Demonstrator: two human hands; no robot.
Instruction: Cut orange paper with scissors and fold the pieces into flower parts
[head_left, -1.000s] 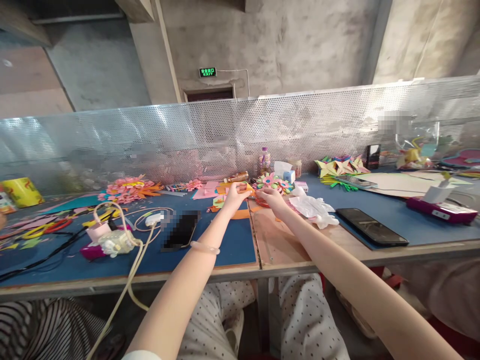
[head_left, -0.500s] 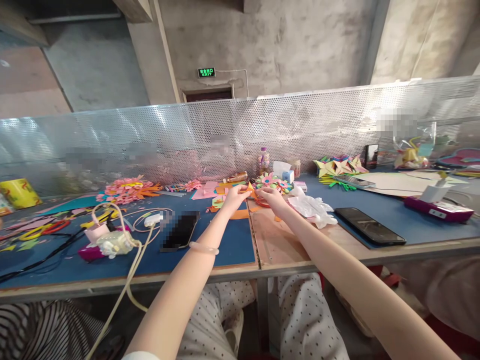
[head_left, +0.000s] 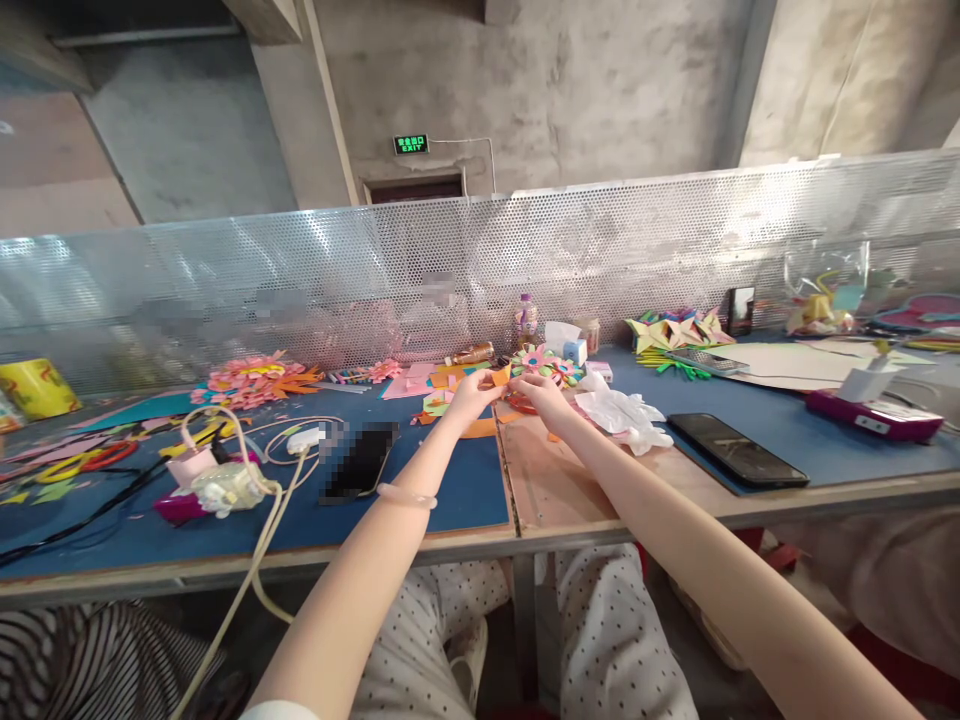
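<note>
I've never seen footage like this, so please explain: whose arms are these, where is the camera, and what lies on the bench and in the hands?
There is no machine here: a camera worn on a person's head looks forward and down, so the two bare arms reaching out are that person's own. The left hand, with a pale pink bangle on its wrist, pinches a small orange folded paper piece; the right hand meets it from the other side, though its grip is too small to make out. Just beyond lies a multicoloured paper flower. On the blue-topped workbench also lie a crumpled white sheet, a black smartphone and a heap of pink paper flowers. A perforated metal screen stands behind.
</note>
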